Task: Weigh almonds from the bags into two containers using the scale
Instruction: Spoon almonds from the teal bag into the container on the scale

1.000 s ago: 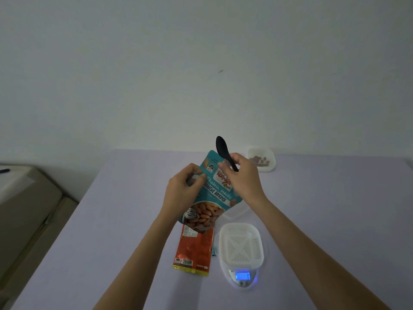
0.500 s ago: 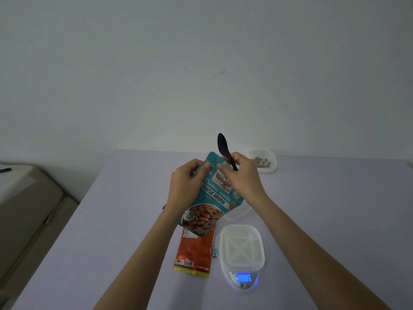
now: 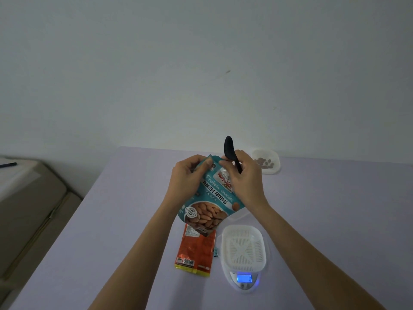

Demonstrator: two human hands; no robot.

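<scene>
Both hands hold a teal bag of roasted almonds point(image 3: 211, 204) upright above the table. My left hand point(image 3: 188, 175) pinches the bag's top left edge. My right hand point(image 3: 243, 177) pinches the top right edge and also holds a black spoon point(image 3: 230, 151) that points up. Below, a white slotted container point(image 3: 244, 249) sits on a small scale point(image 3: 244, 280) whose blue display is lit. An orange bag point(image 3: 196, 251) lies flat on the table to the left of the scale. A second white container point(image 3: 266, 163) holding several almonds stands at the far edge.
The lilac table point(image 3: 111, 220) stretches out on both sides of the hands. A clear lid point(image 3: 240, 214) lies partly hidden behind the teal bag. A beige piece of furniture point(image 3: 26, 209) stands to the left, with a dark pen point(image 3: 7, 164) on it. A plain wall rises behind.
My left hand's fingers have slid up the teal bag to its top edge, close to my right hand. The bag and spoon have shifted only slightly.
</scene>
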